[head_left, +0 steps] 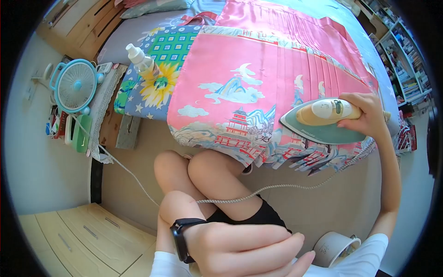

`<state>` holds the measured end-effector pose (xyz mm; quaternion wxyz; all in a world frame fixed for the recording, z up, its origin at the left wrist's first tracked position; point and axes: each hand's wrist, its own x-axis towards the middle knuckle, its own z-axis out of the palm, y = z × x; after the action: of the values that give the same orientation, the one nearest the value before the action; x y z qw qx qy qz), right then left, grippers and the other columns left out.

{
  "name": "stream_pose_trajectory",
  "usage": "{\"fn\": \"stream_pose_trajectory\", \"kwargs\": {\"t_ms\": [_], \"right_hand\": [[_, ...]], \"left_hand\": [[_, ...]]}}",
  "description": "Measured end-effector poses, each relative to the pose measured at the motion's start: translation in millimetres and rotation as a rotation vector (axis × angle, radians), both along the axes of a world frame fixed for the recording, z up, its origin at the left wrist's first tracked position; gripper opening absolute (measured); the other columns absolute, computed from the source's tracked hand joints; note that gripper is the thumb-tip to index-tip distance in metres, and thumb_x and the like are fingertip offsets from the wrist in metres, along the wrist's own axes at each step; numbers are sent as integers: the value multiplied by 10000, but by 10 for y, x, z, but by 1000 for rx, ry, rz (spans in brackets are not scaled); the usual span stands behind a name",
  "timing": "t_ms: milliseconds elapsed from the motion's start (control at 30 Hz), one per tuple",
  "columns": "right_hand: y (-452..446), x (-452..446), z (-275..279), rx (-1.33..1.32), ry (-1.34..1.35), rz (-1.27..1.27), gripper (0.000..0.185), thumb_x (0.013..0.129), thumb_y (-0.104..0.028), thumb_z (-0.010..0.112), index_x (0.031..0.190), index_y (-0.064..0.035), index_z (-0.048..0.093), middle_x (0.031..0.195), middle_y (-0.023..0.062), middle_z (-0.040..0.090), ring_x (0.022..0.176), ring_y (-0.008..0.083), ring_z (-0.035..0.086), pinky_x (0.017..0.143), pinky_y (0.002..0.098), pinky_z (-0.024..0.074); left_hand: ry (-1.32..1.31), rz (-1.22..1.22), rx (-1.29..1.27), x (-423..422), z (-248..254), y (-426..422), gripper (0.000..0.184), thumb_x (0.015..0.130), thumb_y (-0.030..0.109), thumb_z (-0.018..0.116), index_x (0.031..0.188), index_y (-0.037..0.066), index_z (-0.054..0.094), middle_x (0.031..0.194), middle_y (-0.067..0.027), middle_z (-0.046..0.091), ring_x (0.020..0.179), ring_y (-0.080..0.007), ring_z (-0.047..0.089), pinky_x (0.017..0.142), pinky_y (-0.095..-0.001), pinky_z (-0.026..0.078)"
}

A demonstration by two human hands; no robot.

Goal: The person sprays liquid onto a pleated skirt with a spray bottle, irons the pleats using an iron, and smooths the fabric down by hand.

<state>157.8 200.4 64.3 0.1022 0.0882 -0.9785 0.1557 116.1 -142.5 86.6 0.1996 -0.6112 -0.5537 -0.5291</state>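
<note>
My right hand (364, 113) grips the handle of a green and cream clothes iron (318, 122). The iron's tip points left, and it rests on the lower part of a pink pleated skirt (207, 64) printed with pagodas, clouds and mountains. The skirt is spread over the bed, its hem bunched at the near edge. Close to the camera, my left hand (244, 247) is raised over my lap, with a black watch (180, 237) on the wrist. Its fingers are loosely bent, tips apart, and nothing shows in them; part of it is cut off by the frame.
A clear spray bottle (140, 60) stands on a sunflower-patterned cloth (161, 85) left of the skirt. The iron's braided cord (272, 186) runs across my legs toward a side table (104, 106) with a blue fan (76, 85). A white bin (327, 249) stands at lower right.
</note>
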Motion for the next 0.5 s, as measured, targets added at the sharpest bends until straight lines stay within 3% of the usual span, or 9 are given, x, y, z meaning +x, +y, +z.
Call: {"fn": "stream_pose_trajectory", "kwargs": {"t_ms": [67,100,200,233,267,333,367,433,500], "right_hand": [[18,2,-30,-6,-1,12,516,555,-279,830,966,-34,638,767,118,654,679,264,649,615,319,488],[37,-4,-25,-1,13,27,513,558,-284,829,965,-37,637,764,116,653,677,264,648,613,320,488],[33,-2,-26,30,40,30,505,566,-296,825,959,-43,634,760,110,654,668,259,647,610,321,488],[34,7,-21,36,40,18,505,566,-296,825,959,-43,634,760,110,654,668,259,647,610,321,488],[35,4,-19,42,42,24,504,565,-302,824,956,-46,633,759,106,655,669,258,647,610,321,489],[26,-7,-29,45,52,21,504,565,-307,823,953,-49,632,758,102,656,670,257,648,610,321,491],[22,-14,-31,42,43,19,499,565,-309,821,948,-51,633,757,98,657,671,257,648,609,321,491],[36,32,-9,50,32,-2,494,566,-312,820,944,-53,635,756,95,657,672,257,649,608,321,491],[25,4,-15,41,10,-10,484,567,-315,819,936,-60,639,755,92,659,673,256,649,605,323,492]], "left_hand": [[-64,15,-269,-27,93,-156,150,637,175,604,715,93,703,684,-76,638,642,-144,584,474,-217,313],[-55,158,106,6,-57,21,162,611,166,622,722,87,710,729,-68,665,588,-131,556,461,-236,265],[-110,195,-104,33,47,-172,126,673,157,624,731,84,709,648,-10,634,543,-118,526,475,-251,261],[6,458,297,39,-170,34,139,771,164,593,688,89,676,640,36,600,528,-84,501,503,-244,282],[7,449,301,-42,-265,-20,139,771,164,593,688,89,676,640,36,600,528,-84,501,503,-244,282],[578,359,432,-267,-326,-186,249,865,194,533,634,124,593,634,70,524,555,-58,494,546,-217,309],[581,350,435,-351,-276,-123,249,865,194,533,634,124,593,634,70,524,555,-58,494,546,-217,309],[670,560,695,-518,-161,56,251,908,223,475,666,166,512,609,91,443,554,-34,477,554,-200,318],[567,423,753,-618,-213,13,231,917,224,454,694,175,489,589,93,399,552,-30,474,557,-197,313]]}}
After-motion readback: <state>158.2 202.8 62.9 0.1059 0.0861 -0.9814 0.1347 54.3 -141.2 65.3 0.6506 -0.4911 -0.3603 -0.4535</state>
